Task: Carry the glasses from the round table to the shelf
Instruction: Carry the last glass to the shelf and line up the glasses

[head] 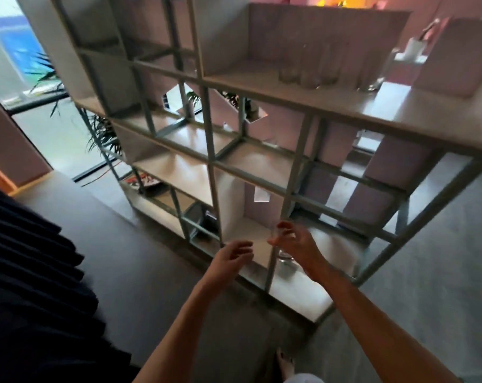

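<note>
I stand in front of a grey open-grid shelf (212, 150), seen tilted. My right hand (295, 244) curls around a clear glass (284, 255) at the shelf's lowest compartment, thumb and fingers on either side of it. The glass is blurred, and whether its base touches the bottom board (297, 288) is unclear. Just to the left, my left hand (232, 257) hovers with loosely bent fingers and holds nothing. Several clear glasses (308, 70) stand together on an upper shelf board at the right. The round table is out of view.
A dark pleated curtain (27, 272) hangs at the left. Plants (101, 134) stand by a window behind the shelf. Magazines (141, 181) lie in a low left compartment. Grey floor (427, 258) lies to the right of the shelf, and my foot (285, 363) shows below.
</note>
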